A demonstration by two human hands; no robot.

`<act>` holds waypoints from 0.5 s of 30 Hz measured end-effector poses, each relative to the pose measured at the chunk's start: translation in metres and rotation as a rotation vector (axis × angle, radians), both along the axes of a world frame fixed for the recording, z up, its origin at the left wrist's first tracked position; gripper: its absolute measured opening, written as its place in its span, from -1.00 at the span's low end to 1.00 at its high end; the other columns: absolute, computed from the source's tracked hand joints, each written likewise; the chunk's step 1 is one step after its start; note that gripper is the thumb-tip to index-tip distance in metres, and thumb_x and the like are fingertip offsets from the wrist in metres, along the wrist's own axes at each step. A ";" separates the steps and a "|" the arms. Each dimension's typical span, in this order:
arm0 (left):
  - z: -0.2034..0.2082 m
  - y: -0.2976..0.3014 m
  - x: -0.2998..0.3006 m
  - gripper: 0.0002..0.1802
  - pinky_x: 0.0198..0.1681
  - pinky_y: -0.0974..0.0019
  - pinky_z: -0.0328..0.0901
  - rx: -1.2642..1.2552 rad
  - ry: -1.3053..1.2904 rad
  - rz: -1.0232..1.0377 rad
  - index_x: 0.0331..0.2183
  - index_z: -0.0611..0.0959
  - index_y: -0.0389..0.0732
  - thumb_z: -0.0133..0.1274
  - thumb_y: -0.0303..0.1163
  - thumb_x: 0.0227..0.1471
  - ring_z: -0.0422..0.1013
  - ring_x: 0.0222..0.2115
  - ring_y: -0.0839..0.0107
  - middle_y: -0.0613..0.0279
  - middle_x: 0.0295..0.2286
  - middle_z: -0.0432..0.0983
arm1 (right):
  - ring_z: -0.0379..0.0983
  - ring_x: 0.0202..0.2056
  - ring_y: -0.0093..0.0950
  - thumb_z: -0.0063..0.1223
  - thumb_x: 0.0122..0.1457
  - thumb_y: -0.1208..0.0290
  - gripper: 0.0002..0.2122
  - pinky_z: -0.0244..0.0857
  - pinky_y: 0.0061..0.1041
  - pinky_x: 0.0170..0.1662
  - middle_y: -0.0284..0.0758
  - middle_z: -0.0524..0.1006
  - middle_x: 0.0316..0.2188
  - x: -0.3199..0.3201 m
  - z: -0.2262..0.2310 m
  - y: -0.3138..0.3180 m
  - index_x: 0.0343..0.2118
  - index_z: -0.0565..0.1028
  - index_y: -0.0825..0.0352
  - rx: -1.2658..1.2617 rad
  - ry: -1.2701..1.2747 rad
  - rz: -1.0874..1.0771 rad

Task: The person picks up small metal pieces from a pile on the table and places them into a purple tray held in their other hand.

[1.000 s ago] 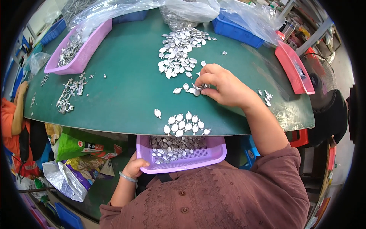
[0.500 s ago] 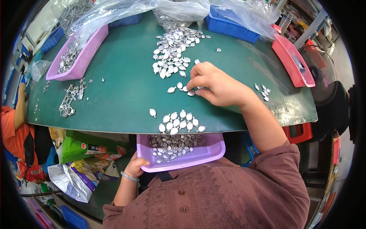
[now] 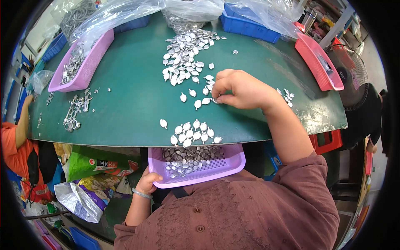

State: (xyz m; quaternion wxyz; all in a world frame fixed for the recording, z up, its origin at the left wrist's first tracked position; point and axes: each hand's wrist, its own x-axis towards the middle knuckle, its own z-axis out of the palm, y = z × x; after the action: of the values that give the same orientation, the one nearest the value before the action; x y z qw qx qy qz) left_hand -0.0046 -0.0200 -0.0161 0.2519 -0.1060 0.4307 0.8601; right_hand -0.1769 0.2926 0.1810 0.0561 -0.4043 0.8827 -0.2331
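Note:
My left hand (image 3: 148, 182) grips the left front corner of a purple plastic basket (image 3: 200, 181), held at the table's near edge with several small silvery oval metal pieces (image 3: 185, 160) inside. Over the table, my right hand (image 3: 239, 89) has its thumb and fingers pinched round one oval metal piece (image 3: 215, 100), partly hidden by the fingertips. Several loose oval pieces (image 3: 197, 104) lie just left of those fingers. Beyond them spreads a large pile of the same pieces (image 3: 183, 56). Nearer the edge, above the basket, sits a smaller group (image 3: 189, 134).
The green table (image 3: 133, 91) also bears a pink-purple bin (image 3: 100, 54) of metal parts and loose rings (image 3: 75, 124) at left. Blue bins (image 3: 250, 27) and plastic bags stand at the back; a pink bin (image 3: 314, 62) and a fan (image 3: 348, 77) are at right. Another person's orange sleeve (image 3: 12, 135) shows far left.
My right hand has shifted slightly right, and the loose oval pieces by its fingers lie rearranged, with more of them there. My left hand stays on the basket. The whole view has shifted a little.

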 end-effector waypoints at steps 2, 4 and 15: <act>0.003 0.001 -0.001 -0.25 -0.07 0.24 0.24 0.002 -0.001 -0.008 -0.05 0.30 -0.40 0.00 -0.54 -0.47 0.36 -0.19 0.19 0.02 -0.21 0.39 | 0.40 -0.39 -0.34 0.08 -0.12 0.53 -0.94 0.27 -0.42 -0.29 -0.29 0.43 -0.53 -0.002 -0.002 0.004 -0.52 0.50 0.33 0.012 -0.019 0.025; 0.004 0.001 0.000 -0.25 -0.07 0.28 0.23 0.003 -0.002 -0.014 -0.05 0.29 -0.41 -0.03 -0.55 -0.46 0.36 -0.20 0.22 0.03 -0.21 0.39 | 0.40 -0.40 -0.35 0.07 -0.12 0.53 -0.94 0.28 -0.42 -0.30 -0.29 0.43 -0.54 -0.002 -0.003 0.005 -0.52 0.50 0.33 0.023 -0.039 0.052; -0.002 -0.001 0.000 -0.27 -0.09 0.21 0.26 0.005 -0.008 -0.006 -0.07 0.33 -0.40 0.03 -0.53 -0.47 0.38 -0.21 0.18 0.01 -0.23 0.41 | 0.35 -0.40 -0.30 -0.01 -0.05 0.63 -0.86 0.23 -0.41 -0.33 -0.27 0.39 -0.51 -0.003 -0.006 0.003 -0.40 0.52 0.33 -0.103 0.101 -0.038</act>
State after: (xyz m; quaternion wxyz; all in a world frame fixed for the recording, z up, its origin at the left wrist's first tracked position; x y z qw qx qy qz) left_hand -0.0048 -0.0208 -0.0178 0.2566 -0.1075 0.4279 0.8599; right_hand -0.1796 0.2952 0.1747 -0.0138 -0.4012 0.8787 -0.2584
